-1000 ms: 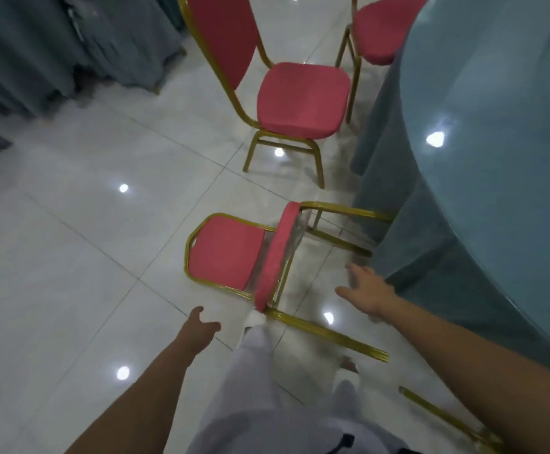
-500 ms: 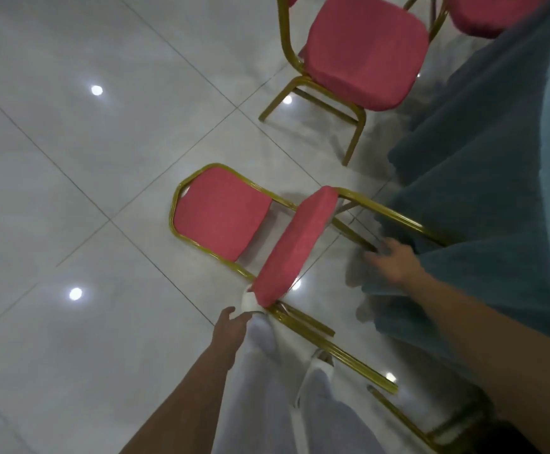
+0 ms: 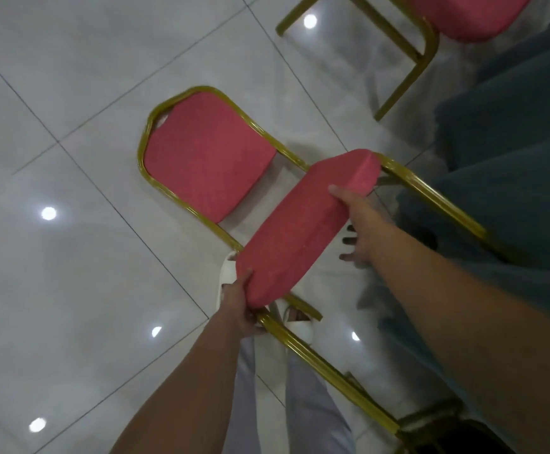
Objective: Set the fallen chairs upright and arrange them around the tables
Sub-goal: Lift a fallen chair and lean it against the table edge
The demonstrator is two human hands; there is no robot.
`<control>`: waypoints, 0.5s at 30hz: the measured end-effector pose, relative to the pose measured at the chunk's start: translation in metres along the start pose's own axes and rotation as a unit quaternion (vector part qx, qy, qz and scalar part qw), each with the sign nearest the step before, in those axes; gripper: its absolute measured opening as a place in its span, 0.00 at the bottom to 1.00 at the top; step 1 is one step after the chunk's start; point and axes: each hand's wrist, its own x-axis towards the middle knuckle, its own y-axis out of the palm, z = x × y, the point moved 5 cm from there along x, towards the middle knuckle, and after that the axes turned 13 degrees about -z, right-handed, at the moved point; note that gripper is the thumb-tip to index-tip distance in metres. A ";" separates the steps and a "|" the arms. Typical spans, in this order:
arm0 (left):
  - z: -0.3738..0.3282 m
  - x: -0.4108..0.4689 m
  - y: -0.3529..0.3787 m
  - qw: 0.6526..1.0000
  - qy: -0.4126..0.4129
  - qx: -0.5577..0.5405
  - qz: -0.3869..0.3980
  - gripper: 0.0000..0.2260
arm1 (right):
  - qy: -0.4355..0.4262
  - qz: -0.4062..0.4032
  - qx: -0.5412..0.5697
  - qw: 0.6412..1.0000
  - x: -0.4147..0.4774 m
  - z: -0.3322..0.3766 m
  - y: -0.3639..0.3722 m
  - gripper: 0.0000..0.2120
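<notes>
A fallen chair (image 3: 208, 165) with red padding and a gold metal frame lies on its back on the white tile floor, backrest flat, seat edge up. My left hand (image 3: 239, 304) grips the near corner of the red seat where it meets the gold frame. My right hand (image 3: 360, 224) holds the seat's far long edge, thumb on top and fingers spread beneath it. The chair's legs point right, toward the table with the teal cloth (image 3: 509, 165).
An upright red chair (image 3: 427, 44) with gold legs stands at the top right next to the tablecloth. My white shoes (image 3: 226, 273) and light trousers are under the fallen chair's frame. Another dark chair frame (image 3: 430, 424) shows at the bottom right. Open tile floor lies to the left.
Both hands have reached down to the fallen chair and taken hold of its seat, left at the near corner, right at the far edge. The view has dropped closer to the chair.
</notes>
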 end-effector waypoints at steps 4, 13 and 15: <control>-0.009 0.018 0.004 0.998 -0.034 -0.046 0.022 0.27 | -0.056 -0.027 0.119 0.991 -0.008 -0.007 0.033 0.37; -0.052 -0.001 0.017 0.997 -0.034 -0.073 -0.012 0.24 | -0.036 -0.083 0.223 0.971 -0.016 0.037 0.053 0.19; -0.077 -0.015 0.015 0.995 -0.024 -0.094 -0.005 0.17 | -0.066 -0.089 0.231 0.967 -0.030 0.065 0.065 0.21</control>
